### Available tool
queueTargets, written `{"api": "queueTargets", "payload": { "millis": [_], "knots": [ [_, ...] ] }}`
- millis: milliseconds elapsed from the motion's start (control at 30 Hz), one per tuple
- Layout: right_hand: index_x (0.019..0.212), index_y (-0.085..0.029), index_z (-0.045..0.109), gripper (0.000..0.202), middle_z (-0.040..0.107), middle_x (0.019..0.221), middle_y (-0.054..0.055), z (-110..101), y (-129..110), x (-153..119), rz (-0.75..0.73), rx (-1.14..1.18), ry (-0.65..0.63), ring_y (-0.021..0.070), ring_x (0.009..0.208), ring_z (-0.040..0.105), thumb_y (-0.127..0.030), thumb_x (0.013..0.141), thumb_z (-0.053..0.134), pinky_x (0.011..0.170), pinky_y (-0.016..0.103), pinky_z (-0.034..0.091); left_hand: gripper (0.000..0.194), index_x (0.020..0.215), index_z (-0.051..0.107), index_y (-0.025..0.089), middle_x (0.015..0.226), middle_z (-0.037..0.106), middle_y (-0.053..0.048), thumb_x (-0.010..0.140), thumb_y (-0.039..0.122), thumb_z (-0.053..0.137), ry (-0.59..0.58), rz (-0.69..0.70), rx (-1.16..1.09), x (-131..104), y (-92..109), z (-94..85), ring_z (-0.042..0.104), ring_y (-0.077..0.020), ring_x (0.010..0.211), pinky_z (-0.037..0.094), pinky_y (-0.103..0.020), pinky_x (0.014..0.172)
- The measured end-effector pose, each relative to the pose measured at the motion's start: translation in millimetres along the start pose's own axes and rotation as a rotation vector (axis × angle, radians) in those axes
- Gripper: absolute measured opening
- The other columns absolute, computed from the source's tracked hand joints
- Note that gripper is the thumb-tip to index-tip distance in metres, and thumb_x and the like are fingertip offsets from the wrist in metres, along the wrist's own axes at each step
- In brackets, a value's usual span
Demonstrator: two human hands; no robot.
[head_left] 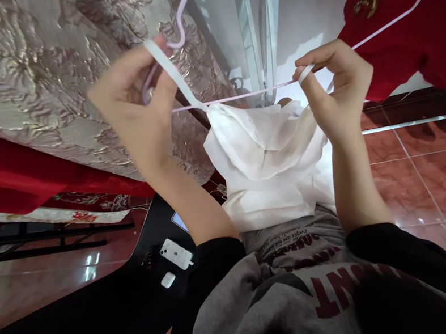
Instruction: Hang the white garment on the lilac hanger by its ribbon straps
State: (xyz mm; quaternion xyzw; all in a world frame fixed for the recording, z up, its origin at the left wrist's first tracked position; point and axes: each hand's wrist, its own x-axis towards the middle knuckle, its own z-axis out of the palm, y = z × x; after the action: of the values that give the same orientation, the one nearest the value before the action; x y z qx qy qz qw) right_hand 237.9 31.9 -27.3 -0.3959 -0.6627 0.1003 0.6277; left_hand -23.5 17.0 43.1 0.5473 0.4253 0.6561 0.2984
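A white garment (268,165) with thin straps hangs between my hands, down over my lap. My left hand (140,104), slightly blurred, is closed on one white strap (176,74), which stretches taut from the garment's upper edge. Beside these fingers runs a thin lilac hanger (245,95), its notched shoulder near the left fingertips. The hanger's bar crosses above the garment toward my right hand (338,86). That hand pinches the other strap between thumb and forefinger. The hanger's far shoulder rises at the upper right, and its hook is out of view.
Embossed beige fabric (39,78) and red cloth hang at left; more red cloth (432,32) hangs at right. A black surface (115,318) at lower left carries a white phone (176,254) and a small white case (168,280). Reddish tiles (407,186) cover the floor.
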Motion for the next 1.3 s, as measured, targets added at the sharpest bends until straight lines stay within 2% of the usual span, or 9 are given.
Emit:
{"api": "queueTargets", "payload": {
  "millis": [167, 300, 400, 567, 800, 967, 1133, 1233, 1300],
  "knots": [
    [0.096, -0.031, 0.07, 0.025, 0.065, 0.091, -0.002, 4.7, 3.3, -4.7, -0.029, -0.007, 0.019, 0.0171, 0.088, 0.064, -0.053, 0.09, 0.06, 0.095, 0.05, 0.052, 0.024, 0.078, 0.071, 0.018, 0.084, 0.065, 0.001, 0.089, -0.002, 0.076, -0.107, -0.067, 0.169, 16.5, 22.9, 8.1, 0.063, -0.0221, 0.11, 0.054, -0.028, 0.096],
    [0.096, -0.031, 0.07, 0.02, 0.068, 0.093, -0.001, 3.2, 0.5, -6.2, -0.038, -0.036, 0.014, 0.0188, 0.091, 0.065, -0.048, 0.09, 0.061, 0.094, 0.049, 0.052, 0.023, 0.081, 0.064, 0.017, 0.075, 0.06, 0.003, 0.097, 0.001, 0.067, 0.075, -0.053, 0.048, 10.5, -3.3, 7.9, 0.065, -0.016, 0.088, 0.053, -0.023, 0.076],
    [0.095, -0.03, 0.069, 0.02, 0.069, 0.094, 0.0, 3.8, -4.7, -7.2, -0.028, -0.075, -0.02, 0.019, 0.093, 0.064, -0.048, 0.091, 0.061, 0.096, 0.049, 0.053, 0.018, 0.089, 0.059, 0.021, 0.072, 0.061, 0.002, 0.106, 0.017, 0.055, 0.294, -0.101, -0.27, -8.4, -30.7, 22.5, 0.066, -0.015, 0.077, 0.055, -0.025, 0.074],
    [0.101, -0.029, 0.069, 0.016, 0.07, 0.099, -0.001, 6.7, -8.0, -8.0, -0.04, -0.053, -0.039, 0.0179, 0.098, 0.067, -0.041, 0.092, 0.061, 0.096, 0.045, 0.056, 0.017, 0.098, 0.057, 0.027, 0.088, 0.065, -0.004, 0.107, 0.039, 0.05, 0.342, -0.187, -0.48, -33.4, -49.4, 65.5, 0.071, -0.0253, 0.102, 0.056, -0.034, 0.089],
    [0.106, -0.025, 0.072, 0.023, 0.069, 0.102, -0.002, -44.4, 23.8, 6.7, -0.244, 0.098, 0.452, 0.0145, 0.106, 0.068, -0.027, 0.083, 0.073, 0.095, 0.035, 0.056, 0.012, 0.096, 0.055, 0.028, 0.072, 0.056, -0.002, 0.106, 0.029, 0.047, 0.26, -0.123, -0.507, -29.1, -50.8, 61.1, 0.073, -0.0238, 0.086, 0.056, -0.031, 0.079],
    [0.107, -0.028, 0.072, 0.025, 0.069, 0.108, -0.004, -81.4, 25.5, 34.3, -0.118, 0.154, 0.164, 0.0116, 0.104, 0.067, -0.023, 0.083, 0.072, 0.099, 0.033, 0.053, 0.017, 0.094, 0.055, 0.027, 0.07, 0.053, 0.0, 0.108, 0.029, 0.046, 0.294, -0.122, -0.511, -31.1, -45.1, 61.7, 0.072, -0.0221, 0.079, 0.054, -0.029, 0.073],
    [0.095, -0.018, 0.074, 0.016, 0.067, 0.089, 0.006, -73.0, 7.8, 67.4, -0.156, -0.095, -0.071, 0.0183, 0.086, 0.065, -0.029, 0.084, 0.072, 0.081, 0.038, 0.054, 0.021, 0.092, 0.054, 0.025, 0.074, 0.058, 0.0, 0.109, 0.021, 0.043, 0.299, -0.132, -0.52, -30.2, -42.9, 62.3, 0.069, -0.017, 0.072, 0.049, -0.025, 0.063],
    [0.108, -0.018, 0.067, 0.024, 0.062, 0.099, 0.005, -69.0, -2.9, 74.5, -0.251, -0.207, -0.091, 0.0181, 0.093, 0.062, -0.03, 0.088, 0.067, 0.089, 0.038, 0.052, 0.019, 0.093, 0.056, 0.025, 0.083, 0.062, -0.001, 0.108, 0.022, 0.046, 0.299, -0.186, -0.509, -30.6, -44.2, 61.2, 0.071, -0.019, 0.079, 0.047, -0.027, 0.064],
    [0.121, -0.023, 0.059, 0.031, 0.056, 0.117, 0.004, -65.6, -8.8, 70.1, -0.16, -0.189, -0.106, 0.0218, 0.114, 0.057, -0.037, 0.093, 0.06, 0.104, 0.039, 0.047, 0.019, 0.092, 0.057, 0.025, 0.082, 0.062, -0.002, 0.107, 0.021, 0.047, 0.275, -0.2, -0.511, -32.5, -44.1, 62.1, 0.072, -0.0212, 0.083, 0.048, -0.029, 0.065]
  ]
}}
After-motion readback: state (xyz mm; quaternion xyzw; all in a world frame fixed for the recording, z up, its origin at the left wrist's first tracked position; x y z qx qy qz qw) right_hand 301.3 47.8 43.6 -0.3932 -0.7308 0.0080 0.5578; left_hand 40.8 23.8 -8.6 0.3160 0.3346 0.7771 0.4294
